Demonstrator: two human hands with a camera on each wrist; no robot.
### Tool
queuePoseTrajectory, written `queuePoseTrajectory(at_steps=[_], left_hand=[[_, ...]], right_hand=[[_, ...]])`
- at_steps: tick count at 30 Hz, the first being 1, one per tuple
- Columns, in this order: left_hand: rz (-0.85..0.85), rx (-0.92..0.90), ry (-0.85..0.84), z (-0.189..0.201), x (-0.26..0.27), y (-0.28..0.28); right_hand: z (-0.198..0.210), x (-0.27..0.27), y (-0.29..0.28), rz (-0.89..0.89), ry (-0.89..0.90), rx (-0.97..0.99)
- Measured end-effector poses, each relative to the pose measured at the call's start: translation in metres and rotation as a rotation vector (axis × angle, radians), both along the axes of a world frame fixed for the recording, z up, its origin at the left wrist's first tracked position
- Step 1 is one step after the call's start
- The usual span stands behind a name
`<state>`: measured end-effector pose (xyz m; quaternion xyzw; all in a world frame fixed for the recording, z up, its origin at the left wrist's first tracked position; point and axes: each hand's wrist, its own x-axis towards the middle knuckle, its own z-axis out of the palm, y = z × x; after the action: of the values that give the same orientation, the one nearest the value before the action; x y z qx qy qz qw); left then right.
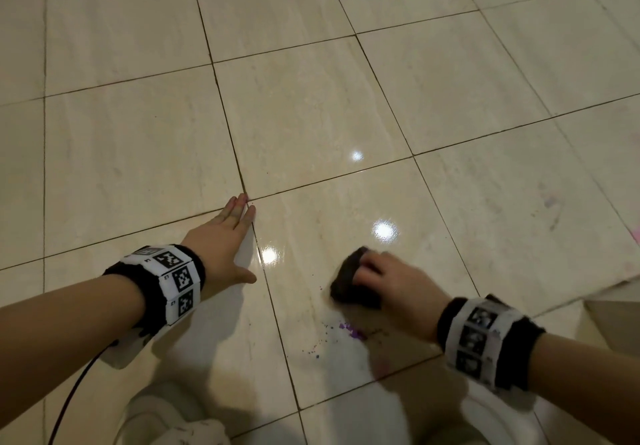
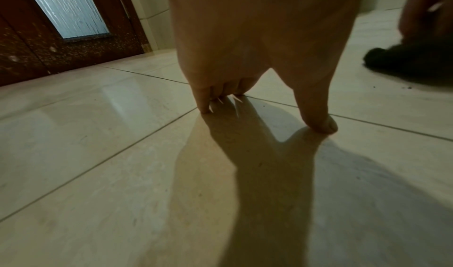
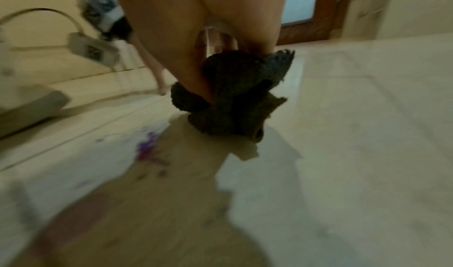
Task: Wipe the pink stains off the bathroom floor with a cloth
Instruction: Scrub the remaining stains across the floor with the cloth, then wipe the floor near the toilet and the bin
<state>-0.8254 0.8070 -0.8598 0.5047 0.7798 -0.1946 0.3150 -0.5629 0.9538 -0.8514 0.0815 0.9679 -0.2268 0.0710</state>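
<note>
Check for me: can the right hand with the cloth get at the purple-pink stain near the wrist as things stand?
Probably yes. The right hand grips the dark cloth on the floor just beyond the stain; only bare tile lies between them. The left hand rests flat well off to the side.

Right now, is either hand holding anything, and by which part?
Right hand grips the bunched dark cloth from above, its thumb in the folds. Left hand holds nothing; it rests on the floor.
</note>
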Motion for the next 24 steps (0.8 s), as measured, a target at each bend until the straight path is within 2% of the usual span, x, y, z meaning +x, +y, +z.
queuePoseTrajectory(at_steps=[2, 4, 7, 10, 12, 14, 16, 18, 20, 24], left_hand=[[0.004, 0.004, -0.003, 0.0, 0.0, -0.001], [0.01, 0.014, -0.005, 0.001, 0.0, -0.001], [0.011, 0.026, -0.005, 0.002, 0.0, -0.001], [0.011, 0.026, -0.002, 0.001, 0.001, -0.001], [0.011, 0.025, 0.0, 0.001, 0.002, -0.001], [0.01, 0.021, 0.004, 0.001, 0.001, -0.001], [0.001, 0.015, 0.009, 0.001, 0.001, -0.001], [-0.002, 0.007, 0.009, 0.001, 0.002, -0.001], [0.001, 0.006, 0.006, 0.0, 0.002, -0.001], [0.01, 0.009, 0.006, 0.0, 0.001, -0.002]], right_hand=[[0.009, -0.005, 0.029, -0.186, -0.015, 0.085], [0.017, -0.001, 0.061, -0.408, -0.157, 0.183], [0.015, 0.02, 0.088, -0.559, -0.4, 0.271], [0.011, 0.037, 0.06, -0.561, -0.446, 0.164], [0.009, 0.039, 0.02, -0.462, -0.407, 0.073], [0.012, 0.032, -0.023, -0.306, -0.438, -0.005], [0.011, 0.026, -0.051, -0.23, -0.469, -0.087], [0.008, 0.023, -0.052, -0.24, -0.428, -0.185], [0.009, 0.019, -0.034, -0.324, -0.343, -0.241], [0.014, 0.003, 0.024, -0.53, -0.192, -0.062]])
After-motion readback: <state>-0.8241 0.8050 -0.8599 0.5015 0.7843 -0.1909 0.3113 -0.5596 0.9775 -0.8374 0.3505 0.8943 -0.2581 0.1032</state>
